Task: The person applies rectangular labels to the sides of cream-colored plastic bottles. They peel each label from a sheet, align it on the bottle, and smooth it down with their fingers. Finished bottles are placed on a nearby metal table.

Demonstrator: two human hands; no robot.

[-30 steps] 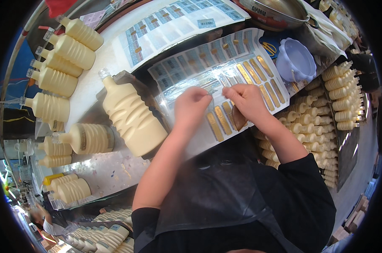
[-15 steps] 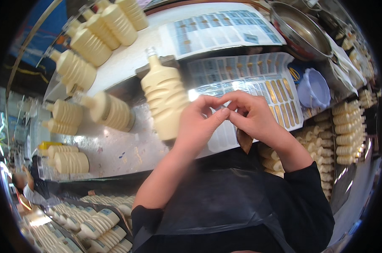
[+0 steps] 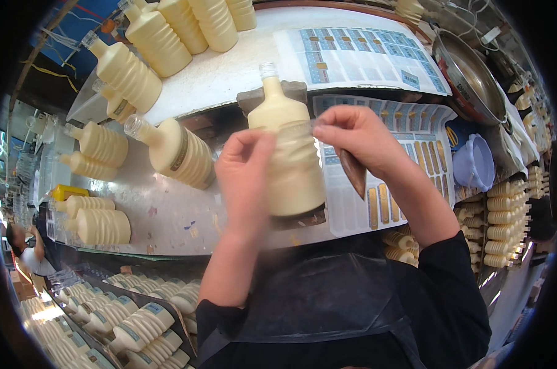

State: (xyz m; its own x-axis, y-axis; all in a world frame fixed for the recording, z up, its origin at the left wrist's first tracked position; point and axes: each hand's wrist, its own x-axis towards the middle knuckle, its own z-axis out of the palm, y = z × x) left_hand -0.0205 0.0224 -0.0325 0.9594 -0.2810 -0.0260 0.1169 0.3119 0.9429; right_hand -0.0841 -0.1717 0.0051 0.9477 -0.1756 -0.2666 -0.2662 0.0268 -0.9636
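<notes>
A cream-coloured bottle [image 3: 295,184] with wavy ridges and a clear neck lies in front of me, its neck pointing away, resting on a dark cradle [image 3: 249,100]. Across its upper body a thin see-through strip [image 3: 295,129] runs between my hands. My left hand [image 3: 244,178], smeared by motion, pinches at the strip's left end. At its right end the thumb and forefinger of my right hand [image 3: 367,144] are pressed together. A brown, leaf-shaped pointed tool [image 3: 352,174] is tucked in my right hand, tip downward. Right of the bottle lies a label sheet [image 3: 346,212] with gold strips.
Several more cream bottles [image 3: 158,43] stand at the far left; another bottle [image 3: 183,154] is left of my hands. A second label sheet [image 3: 377,55], a metal basin [image 3: 472,74] and a lavender bucket [image 3: 475,163] are at the right. Stacked bottles [image 3: 137,323] fill the lower left.
My hands have moved apart, from close together beside the bottle to above it, with the strip between them. The view has shifted, so the bottle sits farther right.
</notes>
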